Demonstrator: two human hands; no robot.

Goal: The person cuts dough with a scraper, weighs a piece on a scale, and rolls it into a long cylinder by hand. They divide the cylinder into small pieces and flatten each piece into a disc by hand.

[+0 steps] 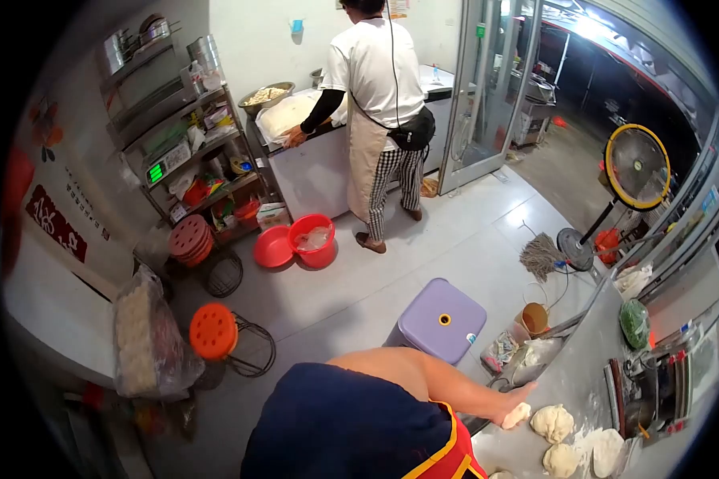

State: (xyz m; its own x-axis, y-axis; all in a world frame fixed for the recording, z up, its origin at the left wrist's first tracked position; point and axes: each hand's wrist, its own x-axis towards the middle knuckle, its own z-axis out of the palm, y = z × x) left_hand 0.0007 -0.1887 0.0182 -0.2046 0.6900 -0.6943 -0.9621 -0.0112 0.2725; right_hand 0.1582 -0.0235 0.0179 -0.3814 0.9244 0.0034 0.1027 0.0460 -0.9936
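My left hand reaches out over the floured worktop at the lower right, at the end of a bare forearm and a dark blue short sleeve. A small piece of white dough is in its grip, with the fingers curled partly out of sight. Right beside it sits a rounded lump of dough. Another dough lump lies lower down, next to a flat patch of dough or flour. My right hand does not appear in this view.
A person in a white shirt stands at a counter, one hand by a large white mass. A purple stool stands near my arm. Red basins, an orange stool, a mop and a fan are on the floor.
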